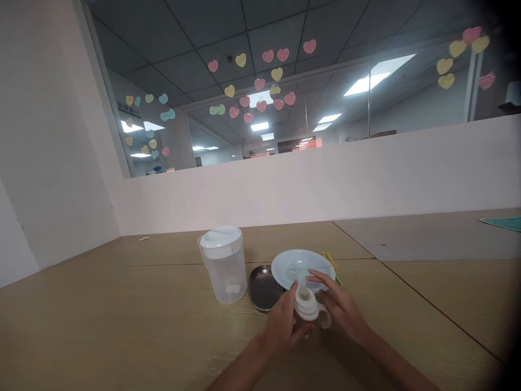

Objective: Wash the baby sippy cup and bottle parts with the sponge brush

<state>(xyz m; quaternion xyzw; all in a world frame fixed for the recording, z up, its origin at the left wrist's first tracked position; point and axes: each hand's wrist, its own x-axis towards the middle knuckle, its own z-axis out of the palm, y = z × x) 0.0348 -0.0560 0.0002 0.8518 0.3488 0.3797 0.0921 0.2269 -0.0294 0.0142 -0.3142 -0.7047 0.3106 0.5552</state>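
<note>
Near the middle of the table's front part, my left hand [284,320] is wrapped round a small container with a white lid [306,304]. A clear handle or loop shows on the container's right side. My right hand [340,304] is beside it on the right, fingers apart and stretched over the front rim of a pale blue bowl [280,267]. Left of the bowl lies a dark metal tray [264,288], partly behind the bowl. A clear pitcher with a white lid [226,266] stands upright left of the tray.
Behind the bowl's right side, a yellow and green item [329,259] shows partly. The wooden table [122,315] meets a white wall [285,190] at the back. A teal cloth or sheet [504,222] lies at the far right. Heart-shaped notes dot the window above.
</note>
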